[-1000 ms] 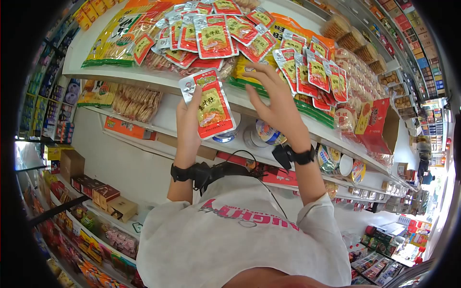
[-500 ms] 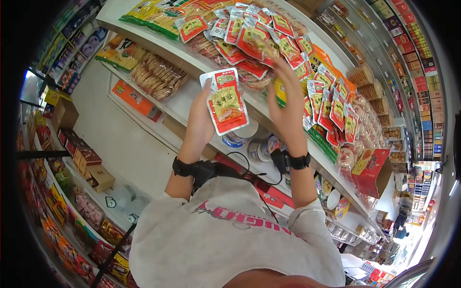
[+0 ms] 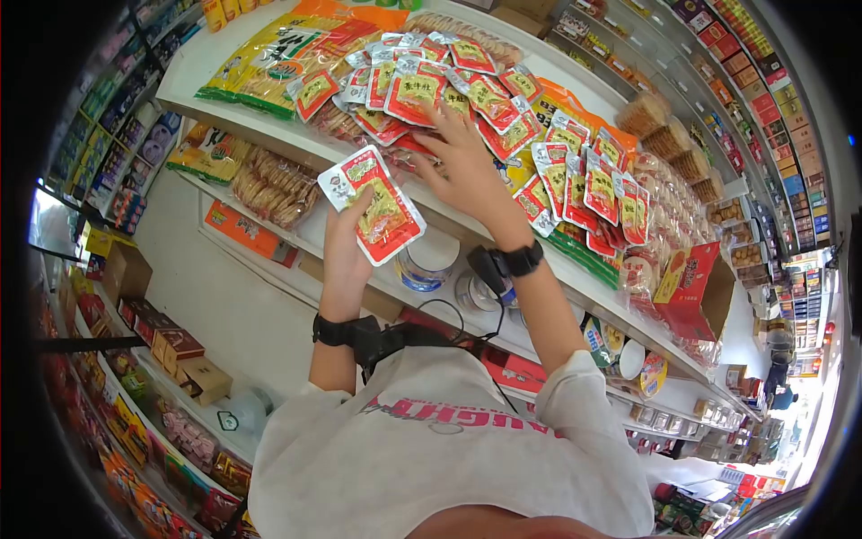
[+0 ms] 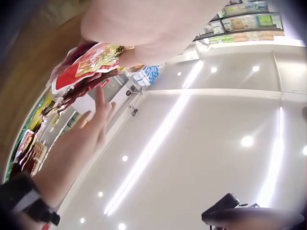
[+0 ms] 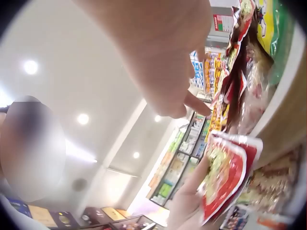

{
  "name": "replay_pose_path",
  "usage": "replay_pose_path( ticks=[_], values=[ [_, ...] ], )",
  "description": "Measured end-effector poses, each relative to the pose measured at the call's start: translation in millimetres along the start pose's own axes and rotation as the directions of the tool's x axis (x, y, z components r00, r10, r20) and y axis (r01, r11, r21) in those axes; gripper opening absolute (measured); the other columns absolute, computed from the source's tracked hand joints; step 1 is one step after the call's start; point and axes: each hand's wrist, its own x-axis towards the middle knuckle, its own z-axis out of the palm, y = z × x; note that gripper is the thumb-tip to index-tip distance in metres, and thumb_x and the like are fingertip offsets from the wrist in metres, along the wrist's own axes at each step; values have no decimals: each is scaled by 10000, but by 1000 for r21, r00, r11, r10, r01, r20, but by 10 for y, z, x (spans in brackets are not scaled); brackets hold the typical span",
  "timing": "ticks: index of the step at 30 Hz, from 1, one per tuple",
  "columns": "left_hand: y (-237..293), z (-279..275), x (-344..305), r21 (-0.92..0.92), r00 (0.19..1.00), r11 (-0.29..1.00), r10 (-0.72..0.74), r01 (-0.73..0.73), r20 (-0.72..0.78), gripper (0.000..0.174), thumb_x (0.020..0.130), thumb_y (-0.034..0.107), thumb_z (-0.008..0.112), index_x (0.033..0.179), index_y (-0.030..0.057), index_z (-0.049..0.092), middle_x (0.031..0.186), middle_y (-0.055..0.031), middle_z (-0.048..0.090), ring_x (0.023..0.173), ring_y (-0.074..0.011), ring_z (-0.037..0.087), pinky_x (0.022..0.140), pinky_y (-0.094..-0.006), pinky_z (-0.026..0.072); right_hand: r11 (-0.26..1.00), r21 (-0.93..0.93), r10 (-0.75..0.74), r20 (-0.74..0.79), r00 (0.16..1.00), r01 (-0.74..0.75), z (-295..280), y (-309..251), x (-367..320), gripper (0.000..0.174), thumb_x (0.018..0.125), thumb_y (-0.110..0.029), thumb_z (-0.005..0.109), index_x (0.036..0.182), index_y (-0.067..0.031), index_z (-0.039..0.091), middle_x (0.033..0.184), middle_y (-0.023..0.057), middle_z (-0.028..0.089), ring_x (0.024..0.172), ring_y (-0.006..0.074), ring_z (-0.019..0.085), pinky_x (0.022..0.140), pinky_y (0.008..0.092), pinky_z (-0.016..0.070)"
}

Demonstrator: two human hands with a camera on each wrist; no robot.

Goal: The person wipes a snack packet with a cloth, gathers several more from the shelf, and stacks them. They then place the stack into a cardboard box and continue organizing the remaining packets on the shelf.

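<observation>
left hand (image 3: 347, 242): thumb and fingers pinching red packet (image 3: 384, 216), centre | right hand (image 3: 469, 175): fingers loosely extended over packet pile (image 3: 415, 87), upper centre, contact unclear | clear bag (image 3: 277, 187), left of centre: tan rounds (image 3: 269, 180) inside | red carton (image 3: 687, 277), right: contents unreadable | clear tub (image 3: 467, 294), centre: partly hidden by right wrist

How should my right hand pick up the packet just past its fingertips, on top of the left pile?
Probably pinch the near edge of that packet, bringing your right hand in from your own side. The pouch looks flat and lies uppermost on the pile, its near edge facing you.
</observation>
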Motion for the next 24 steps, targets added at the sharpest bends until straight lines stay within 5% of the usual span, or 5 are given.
replay_pose_path(
  ticks=[3, 8, 11, 20, 24],
  values=[
    [15, -53, -3, -38, 1000, 999, -10, 11, 24, 443, 1035, 73, 580, 1453, -48, 492, 1409, -242, 612, 1271, -353, 644, 1047, -476, 556, 997, 76, 25, 7, 1000, -25, 67, 26, 7, 310, 956, -180, 700, 1214, -9, 709, 1553, 187, 506, 1464, 407, 432, 1243, 564, 271],
    [5, -124, -92, -233, 996, 968, -81, 89, 42, 489, 1049, 112, 534, 1499, -53, 434, 1457, -253, 572, 1326, -389, 598, 1082, -530, 526, 975, 217, 8, -210, 978, 39, -117, -281, -78, 325, 854, 87, 721, 1160, -7, 667, 1161, 131, 704, 1140, 321, 670, 975, 400, 537],
    [-42, -116, -66, -276, 994, 955, -98, 109, 54, 481, 1077, 183, 508, 1499, -39, 440, 1446, -239, 584, 1298, -387, 615, 1089, -520, 523, 798, 555, 321, -62, 945, -235, -156, -478, -219, 266, 853, 34, 726, 1111, -32, 708, 1172, 118, 686, 1169, 337, 638, 1003, 463, 496],
    [-40, -78, 63, -209, 971, 961, -145, 183, 188, 479, 1107, 377, 499, 1412, 10, 539, 1324, -186, 669, 1156, -301, 699, 973, -425, 590, 875, 470, -252, 228, 941, 121, -322, -538, -439, 330, 864, 23, 671, 1176, -64, 734, 1204, 124, 673, 1211, 341, 622, 1169, 512, 401],
    [-40, -17, 26, -34, 976, 978, -203, 206, 84, 434, 1077, 279, 562, 1394, -15, 536, 1230, -197, 704, 1086, -319, 732, 889, -448, 639, 825, 553, 70, 102, 992, -115, -438, -339, -358, 267, 893, -30, 672, 1153, -43, 731, 1383, 180, 622, 1330, 406, 549, 1187, 526, 358]
  ],
)
